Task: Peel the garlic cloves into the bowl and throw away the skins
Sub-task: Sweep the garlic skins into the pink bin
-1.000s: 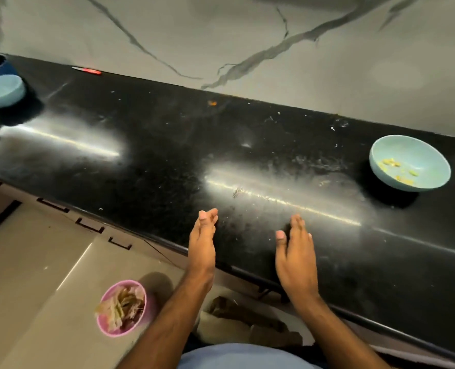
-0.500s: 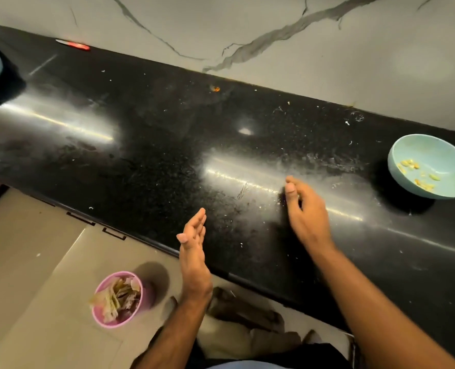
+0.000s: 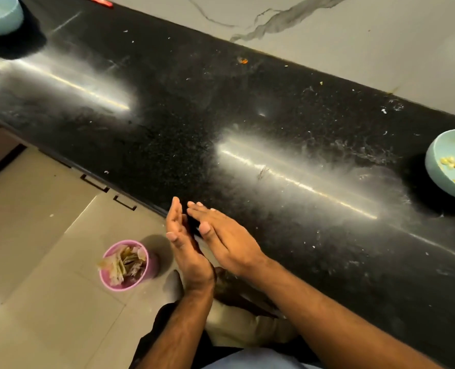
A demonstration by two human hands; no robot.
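Observation:
A light blue bowl (image 3: 434, 166) with several peeled garlic cloves (image 3: 450, 163) stands on the black counter (image 3: 221, 115) at the far right. On the floor below the counter edge sits a pink bin (image 3: 143, 275) filled with garlic skins (image 3: 122, 265). My left hand (image 3: 186, 246) is held edge-up at the counter's front edge with straight fingers. My right hand (image 3: 226, 235) lies flat, palm down, beside it, its fingertips close to the left palm. Neither hand holds anything I can see.
A second light blue bowl (image 3: 0, 14) stands at the far left of the counter. A red object (image 3: 101, 1) lies near the marble wall. Small white flecks dot the counter. Drawer handles (image 3: 95, 183) run under the counter edge. My legs are below.
My right hand has swept back across the counter from the middle toward its front edge and now meets my left hand there. The view has tilted down and left.

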